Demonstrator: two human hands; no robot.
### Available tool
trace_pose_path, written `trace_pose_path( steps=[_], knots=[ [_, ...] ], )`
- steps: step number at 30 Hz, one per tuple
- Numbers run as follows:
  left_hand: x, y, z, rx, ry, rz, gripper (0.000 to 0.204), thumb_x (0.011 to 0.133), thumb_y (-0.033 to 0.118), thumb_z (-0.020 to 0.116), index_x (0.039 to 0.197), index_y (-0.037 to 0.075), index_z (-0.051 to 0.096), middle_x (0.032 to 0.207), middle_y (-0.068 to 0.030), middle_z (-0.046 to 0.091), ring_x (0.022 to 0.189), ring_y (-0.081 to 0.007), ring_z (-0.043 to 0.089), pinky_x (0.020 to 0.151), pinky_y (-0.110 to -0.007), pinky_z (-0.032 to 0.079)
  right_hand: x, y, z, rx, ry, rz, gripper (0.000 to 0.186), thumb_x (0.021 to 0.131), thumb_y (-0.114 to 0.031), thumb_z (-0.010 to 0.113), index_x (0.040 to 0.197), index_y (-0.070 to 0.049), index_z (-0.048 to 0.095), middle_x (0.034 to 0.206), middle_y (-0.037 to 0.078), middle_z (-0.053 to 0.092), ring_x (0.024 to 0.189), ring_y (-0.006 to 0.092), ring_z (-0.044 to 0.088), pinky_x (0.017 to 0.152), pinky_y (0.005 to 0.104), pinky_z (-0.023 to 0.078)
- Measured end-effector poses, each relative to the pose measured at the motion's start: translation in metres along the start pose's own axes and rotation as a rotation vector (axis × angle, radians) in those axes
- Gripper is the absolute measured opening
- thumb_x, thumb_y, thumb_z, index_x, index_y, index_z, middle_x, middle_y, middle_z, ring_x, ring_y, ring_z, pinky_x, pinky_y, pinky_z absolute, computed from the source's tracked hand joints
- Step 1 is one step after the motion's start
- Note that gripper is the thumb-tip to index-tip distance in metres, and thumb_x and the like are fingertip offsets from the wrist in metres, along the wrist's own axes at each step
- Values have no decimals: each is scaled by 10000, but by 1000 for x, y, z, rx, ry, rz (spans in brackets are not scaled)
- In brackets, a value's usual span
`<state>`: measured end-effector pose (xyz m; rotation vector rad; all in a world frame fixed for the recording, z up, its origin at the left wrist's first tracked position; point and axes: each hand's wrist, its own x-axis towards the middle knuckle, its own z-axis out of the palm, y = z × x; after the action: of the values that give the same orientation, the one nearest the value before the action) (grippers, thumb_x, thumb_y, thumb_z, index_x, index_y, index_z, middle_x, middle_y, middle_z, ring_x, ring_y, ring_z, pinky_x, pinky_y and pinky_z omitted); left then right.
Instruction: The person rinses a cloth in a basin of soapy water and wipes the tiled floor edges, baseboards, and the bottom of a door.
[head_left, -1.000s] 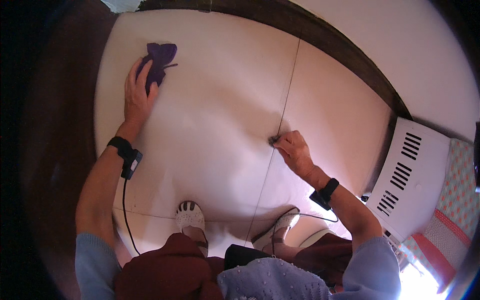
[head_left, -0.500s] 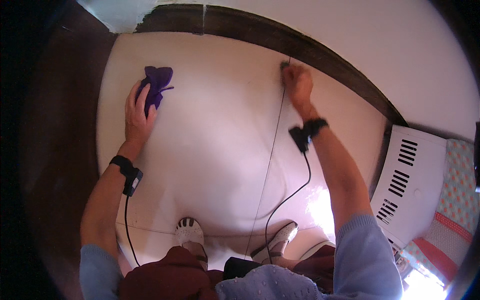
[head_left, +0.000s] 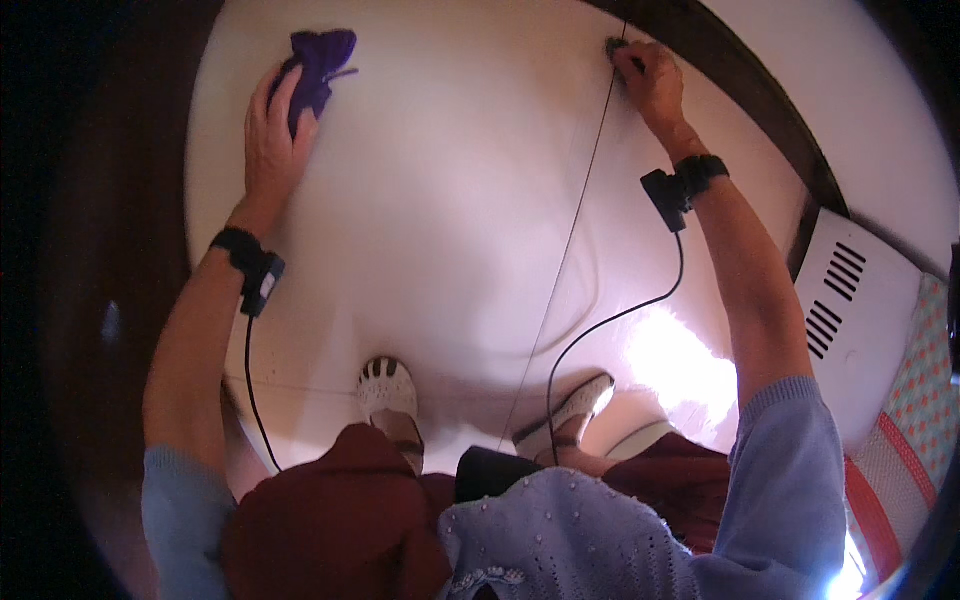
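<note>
My left hand (head_left: pixel 280 135) rests over a crumpled purple cloth (head_left: pixel 322 55) on the upper left of the pale tiled floor (head_left: pixel 420 200), its fingers curled round the cloth. At the upper right, my right hand (head_left: pixel 653 90) pinches a small dark, fuzzy-looking pad (head_left: pixel 615 47) against the floor on the thin joint between tiles, close to the dark skirting strip. Both wrists wear black strapped devices with cables hanging from them.
The dark skirting (head_left: pixel 740 75) curves below a white wall (head_left: pixel 870 120). At the right stand a white vented box (head_left: pixel 850 370) and a patterned fabric item (head_left: pixel 905 400). Dark brown surface (head_left: pixel 120 300) fills the left side. My sandalled feet (head_left: pixel 385 385) are below.
My right hand has moved forward along the tile joint with the dark pad, from mid-floor to near the skirting. My left hand stays on the purple cloth. The view has shifted.
</note>
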<state>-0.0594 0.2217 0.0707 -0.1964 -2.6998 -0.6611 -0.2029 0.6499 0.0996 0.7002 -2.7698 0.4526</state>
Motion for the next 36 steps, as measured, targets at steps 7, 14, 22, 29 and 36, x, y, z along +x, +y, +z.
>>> trace_pose_path(
  steps=[7,14,22,29,36],
  knots=[
    [-13,-10,0,84,75,70,476,855,178,541,1305,162,387,1290,-142,396,1148,-328,430,966,-430,382,-174,-96,-22,82,-197,-78,106,716,-92,609,810,-138,620,825,69,548,784,278,516,634,401,461],
    [-11,-9,-1,100,12,36,476,901,243,470,1347,158,328,1304,-193,357,1178,-342,397,991,-430,359,-249,-156,-62,268,-576,-196,59,694,-7,575,721,-50,545,770,114,499,744,275,490,633,371,439],
    [-6,1,-2,103,40,16,462,888,232,483,1325,136,371,1305,-188,364,1183,-339,400,990,-423,364,-86,-45,-18,165,-163,-42,69,766,-103,606,817,-58,618,819,118,601,791,317,548,717,395,454],
    [2,-8,6,51,82,28,498,835,143,553,1303,158,384,1292,-149,389,1182,-329,399,995,-421,348,-52,-34,-2,15,-130,232,140,792,-208,564,781,-70,588,751,165,558,728,345,527,648,429,437],
    [-4,6,-14,99,-26,-99,521,813,102,556,1302,112,376,1317,-159,361,1200,-335,372,1012,-425,319,-150,-58,-31,173,-198,-41,91,735,-8,606,789,-77,579,770,77,575,778,265,548,697,337,443]
  ],
)
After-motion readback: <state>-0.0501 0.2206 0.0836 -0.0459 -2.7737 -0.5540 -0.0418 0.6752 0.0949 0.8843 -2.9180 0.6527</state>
